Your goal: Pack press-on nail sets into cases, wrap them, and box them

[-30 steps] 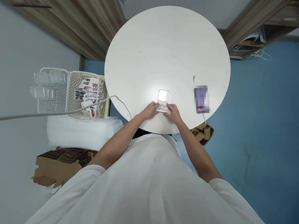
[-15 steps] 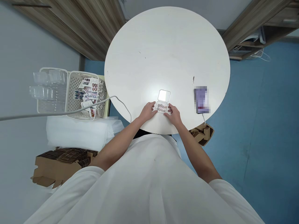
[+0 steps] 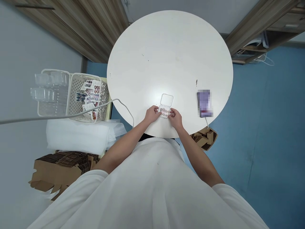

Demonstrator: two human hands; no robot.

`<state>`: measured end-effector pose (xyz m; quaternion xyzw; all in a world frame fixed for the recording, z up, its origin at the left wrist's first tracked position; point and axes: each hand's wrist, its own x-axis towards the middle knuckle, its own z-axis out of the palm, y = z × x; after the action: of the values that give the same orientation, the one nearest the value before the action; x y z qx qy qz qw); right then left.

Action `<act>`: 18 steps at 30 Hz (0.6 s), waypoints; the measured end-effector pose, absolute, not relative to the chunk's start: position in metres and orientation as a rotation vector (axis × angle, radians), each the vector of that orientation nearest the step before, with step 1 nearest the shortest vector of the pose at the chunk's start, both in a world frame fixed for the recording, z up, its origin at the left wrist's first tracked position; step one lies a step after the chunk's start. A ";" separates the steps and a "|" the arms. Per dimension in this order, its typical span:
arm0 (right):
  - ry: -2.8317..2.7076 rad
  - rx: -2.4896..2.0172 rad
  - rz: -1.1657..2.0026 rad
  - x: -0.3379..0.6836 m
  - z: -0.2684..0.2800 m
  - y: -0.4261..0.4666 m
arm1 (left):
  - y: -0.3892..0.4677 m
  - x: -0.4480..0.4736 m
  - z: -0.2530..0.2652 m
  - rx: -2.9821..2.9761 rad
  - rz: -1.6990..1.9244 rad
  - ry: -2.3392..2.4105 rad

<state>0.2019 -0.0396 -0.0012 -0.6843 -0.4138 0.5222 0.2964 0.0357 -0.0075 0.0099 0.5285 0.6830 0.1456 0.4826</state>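
A small clear plastic box (image 3: 166,100) stands with its lid raised near the front edge of the round white table (image 3: 171,47). In its base lies a set of pinkish press-on nails (image 3: 164,112), in two rows. My left hand (image 3: 152,114) grips the left side of the box, with the thumb at its near left corner. My right hand (image 3: 175,119) closes on the right side, fingers curled against the edge. The lid leans back, away from me.
A purple blurred device (image 3: 204,102) with a cable lies at the right. Left of the table, a white basket (image 3: 75,83) holds nail cards beside a bin of clear boxes (image 3: 44,94). Below are white plastic sheets (image 3: 76,135), flat cardboard boxes (image 3: 56,173), and an open carton (image 3: 205,139) at right.
Both hands stay at the box; my right hand has shifted slightly inward against its side. The view has tipped a little. The lid remains raised.
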 end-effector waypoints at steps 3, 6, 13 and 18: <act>-1.085 -1.789 1.397 0.205 0.002 -0.040 | -0.009 0.035 0.016 1.229 0.390 1.622; -1.074 -1.736 1.429 0.212 0.005 -0.040 | -0.011 0.033 0.022 1.093 0.462 1.546; -1.079 -1.561 1.509 0.226 0.019 -0.047 | -0.017 0.025 0.029 0.834 0.538 1.311; -0.958 -1.470 1.551 0.231 0.033 -0.043 | -0.023 0.024 0.036 0.721 0.640 1.203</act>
<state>0.2313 -0.0431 0.0333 -0.5782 -0.3770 0.6099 0.3893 0.0235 -0.0235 0.0357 0.3261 0.5437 0.2891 0.7173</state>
